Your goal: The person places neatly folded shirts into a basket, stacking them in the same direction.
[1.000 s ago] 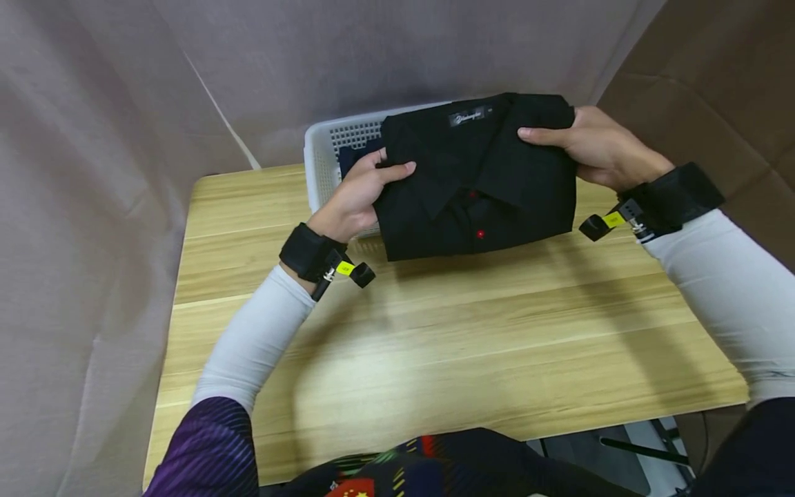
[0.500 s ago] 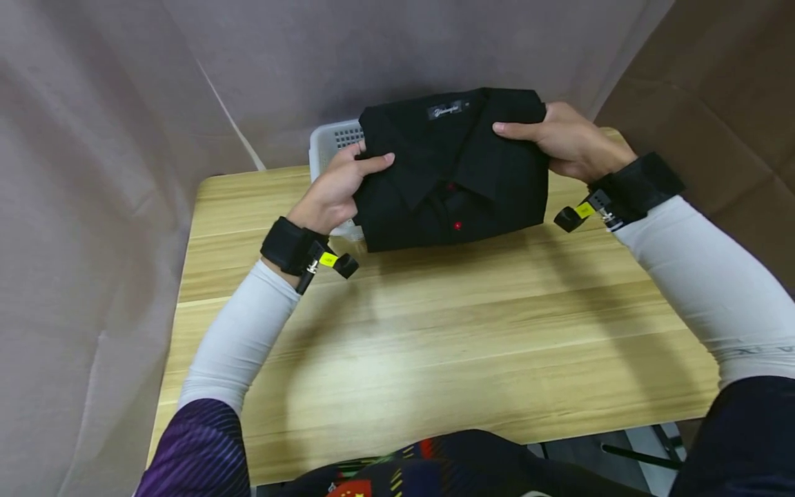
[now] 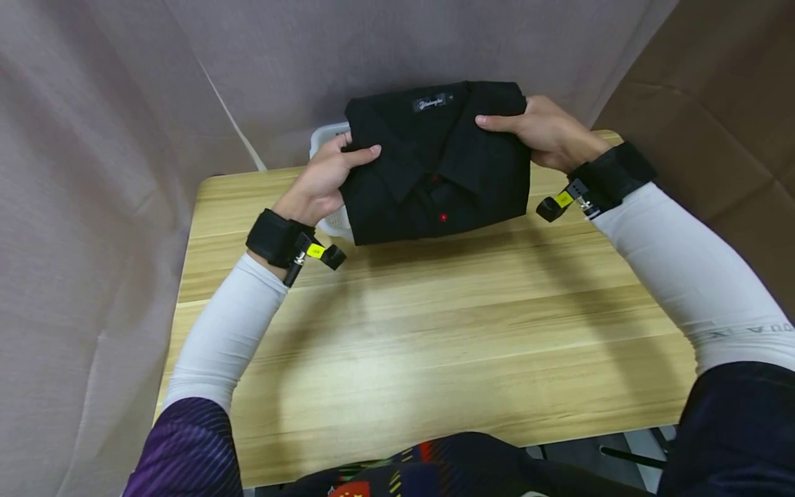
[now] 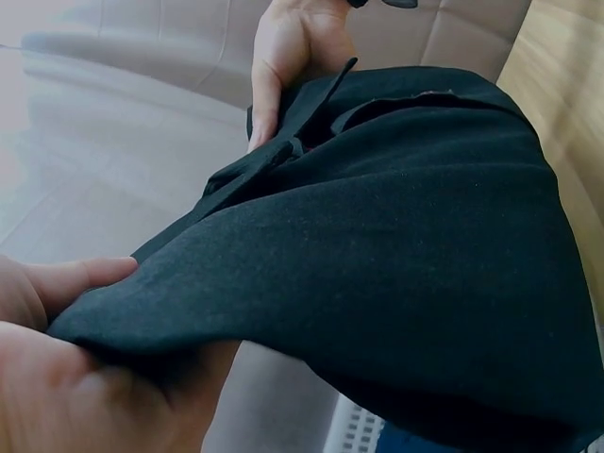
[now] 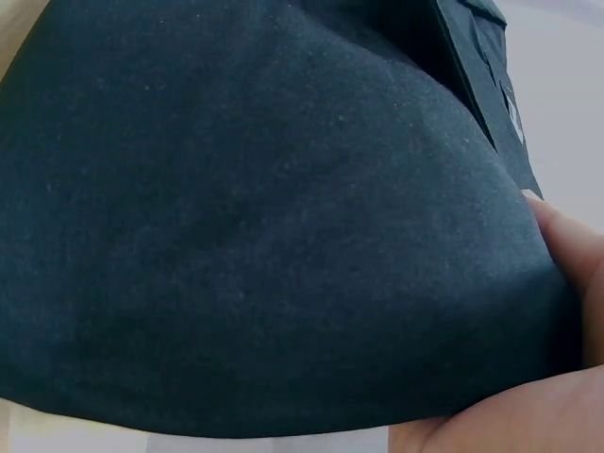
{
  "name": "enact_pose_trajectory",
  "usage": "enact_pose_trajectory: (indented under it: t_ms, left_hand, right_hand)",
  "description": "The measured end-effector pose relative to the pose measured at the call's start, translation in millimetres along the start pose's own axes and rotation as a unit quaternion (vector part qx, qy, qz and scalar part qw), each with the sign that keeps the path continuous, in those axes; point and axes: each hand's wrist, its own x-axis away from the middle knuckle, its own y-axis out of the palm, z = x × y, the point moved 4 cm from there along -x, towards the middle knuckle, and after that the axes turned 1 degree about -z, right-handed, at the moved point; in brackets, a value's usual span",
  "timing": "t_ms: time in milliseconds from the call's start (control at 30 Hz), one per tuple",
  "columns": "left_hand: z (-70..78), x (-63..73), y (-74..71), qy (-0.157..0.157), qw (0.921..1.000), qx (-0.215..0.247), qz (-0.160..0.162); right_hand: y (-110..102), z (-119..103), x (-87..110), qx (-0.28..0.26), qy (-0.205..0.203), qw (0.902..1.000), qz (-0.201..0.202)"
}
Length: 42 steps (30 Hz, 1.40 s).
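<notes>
A folded black shirt (image 3: 397, 200) with a collar, a neck label and red buttons hangs between both hands in the head view. My left hand (image 3: 323, 176) grips its left side, thumb on top and fingers underneath. On the opposite side my right hand (image 3: 555, 134) holds it the same way, thumb lying near the collar. The left wrist view shows the shirt (image 4: 377, 226) sagging at its near edge. Below it is a white perforated basket (image 3: 332, 134), mostly hidden by the shirt. Some dark blue cloth (image 4: 406, 442) shows inside the basket in that view.
The wooden table (image 3: 435, 331) spreads out in front of the person. A grey curtain (image 3: 279, 62) stands right behind the basket, and a brown one (image 3: 714, 131) hangs at the right.
Both hands have carried the shirt to the left and slightly away from the person. It now covers more of the basket; the dark blue cloth has gone out of sight in the head view.
</notes>
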Motion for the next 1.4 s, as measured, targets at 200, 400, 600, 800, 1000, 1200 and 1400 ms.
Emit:
enact_pose_trajectory:
  t_ms: [200, 400, 600, 800, 1000, 1200, 1400]
  left_hand:
    - [6.7, -4.3, -3.8, -0.001, 1.0000, -0.009, 0.002]
    - [11.8, -7.4, -7.4, -0.005, 0.9999, -0.010, 0.006]
    - [19.0, -11.1, -11.3, 0.000, 0.9997, -0.017, 0.019]
    - [22.4, -17.1, -14.0, 0.002, 0.9993, -0.027, 0.024]
    - [17.6, -21.2, -18.0, -0.008, 0.9987, -0.035, 0.035]
    - [17.5, -22.4, -25.1, -0.008, 0.9983, -0.038, 0.043]
    - [17.2, -25.2, -31.4, -0.029, 0.9968, -0.051, 0.055]
  right_hand:
    - [2, -6, -7.7, -0.007, 0.002, 1.0000, 0.007]
    - [4, -9, -13.1, -0.002, 0.002, 0.9999, 0.012]
    - [8, -16, -17.7, -0.001, -0.013, 0.9997, 0.020]
    - [12, -18, -24.3, -0.020, -0.017, 0.9993, 0.025]
    - [16, -12, -30.0, -0.014, -0.008, 0.9993, 0.033]
    - [21, -13, -34.0, 0.005, -0.003, 0.9992, 0.039]
    - [24, -7, -44.1, 0.009, 0.009, 0.9990, 0.042]
